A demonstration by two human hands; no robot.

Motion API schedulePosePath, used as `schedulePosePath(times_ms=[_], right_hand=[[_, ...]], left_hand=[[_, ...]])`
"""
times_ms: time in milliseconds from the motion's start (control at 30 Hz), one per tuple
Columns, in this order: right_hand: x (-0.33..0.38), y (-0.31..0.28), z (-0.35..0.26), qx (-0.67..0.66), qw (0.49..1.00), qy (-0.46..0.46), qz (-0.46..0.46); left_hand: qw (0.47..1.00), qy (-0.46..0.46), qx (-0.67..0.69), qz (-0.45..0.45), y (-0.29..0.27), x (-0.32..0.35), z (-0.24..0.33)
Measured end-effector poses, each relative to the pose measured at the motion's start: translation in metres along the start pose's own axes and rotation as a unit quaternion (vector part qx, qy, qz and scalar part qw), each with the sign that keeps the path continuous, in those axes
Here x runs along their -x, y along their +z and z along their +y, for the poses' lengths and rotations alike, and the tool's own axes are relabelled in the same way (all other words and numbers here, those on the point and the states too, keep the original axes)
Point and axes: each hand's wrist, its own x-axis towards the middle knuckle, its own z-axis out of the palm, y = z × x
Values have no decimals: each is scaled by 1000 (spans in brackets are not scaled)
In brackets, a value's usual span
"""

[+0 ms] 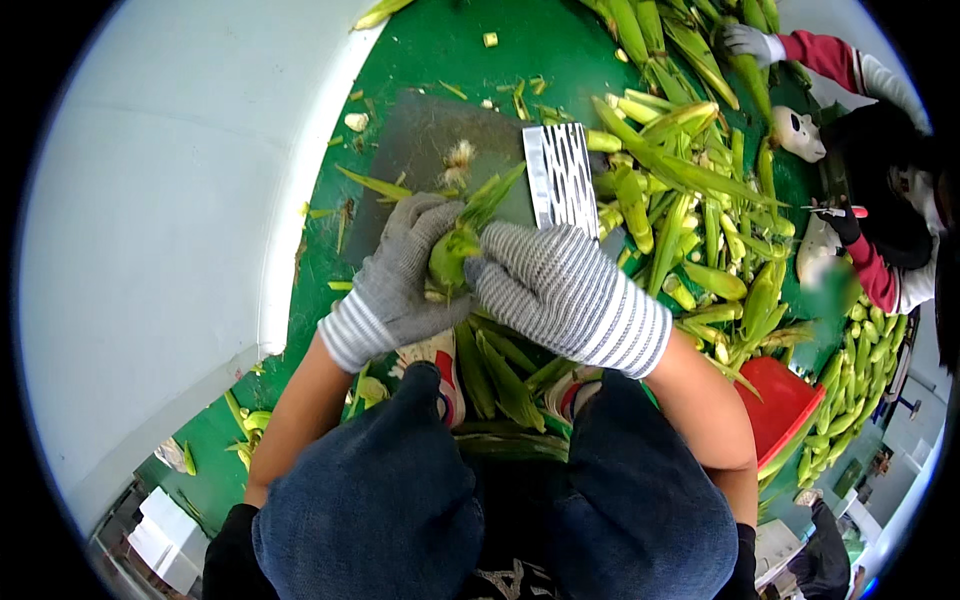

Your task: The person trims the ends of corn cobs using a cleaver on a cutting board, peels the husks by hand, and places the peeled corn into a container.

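Note:
Both of my hands wear grey striped knit gloves and grip one green ear of corn in its husk, over a green floor. My left hand wraps the ear from the left side. My right hand closes on it from the right, fingers curled over the husk. The husk tip points away from me toward a dark cutting board. A cleaver with a patterned blade lies on the board's right edge, just beyond my right hand.
A big heap of husked corn spreads to the right. Loose husks lie by my feet. A red bin stands at lower right. Another person in a red sleeve and white gloves works across the heap. A pale wall runs along the left.

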Motion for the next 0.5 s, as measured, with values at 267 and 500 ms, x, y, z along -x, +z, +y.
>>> schedulePosePath(times_ms=[267,500], right_hand=[[-8,44,8,-332,940,60,52],[-7,51,21,-269,953,78,118]], left_hand=[[970,-239,-19,-49,-50,4,35],[827,-294,451,162,-31,38,-10]])
